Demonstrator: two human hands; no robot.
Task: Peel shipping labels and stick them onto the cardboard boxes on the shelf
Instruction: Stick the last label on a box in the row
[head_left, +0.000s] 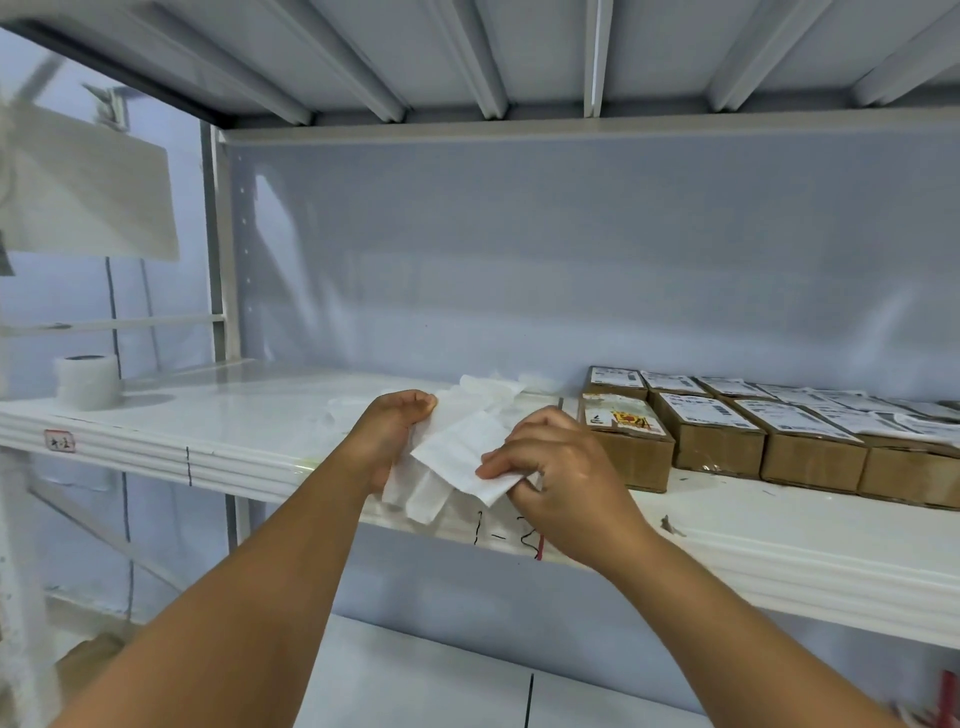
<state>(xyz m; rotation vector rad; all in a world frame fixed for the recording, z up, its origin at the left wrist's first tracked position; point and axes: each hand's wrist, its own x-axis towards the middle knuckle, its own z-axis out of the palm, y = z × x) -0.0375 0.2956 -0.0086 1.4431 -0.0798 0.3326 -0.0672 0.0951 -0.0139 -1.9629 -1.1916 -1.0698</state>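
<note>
My left hand (392, 423) grips a stack of white shipping labels (457, 452) above the front of the white shelf (249, 415). My right hand (545, 465) pinches the lower right corner of the top label. To the right stand several brown cardboard boxes (711, 447) in rows, most with white labels on top. The nearest box (631, 452) carries a label with a red and yellow mark.
Loose white backing papers (493, 389) lie on the shelf behind my hands. A roll of white tape (87, 380) stands at the shelf's far left. A shelf underside (467, 62) hangs overhead and a lower shelf (467, 680) is below.
</note>
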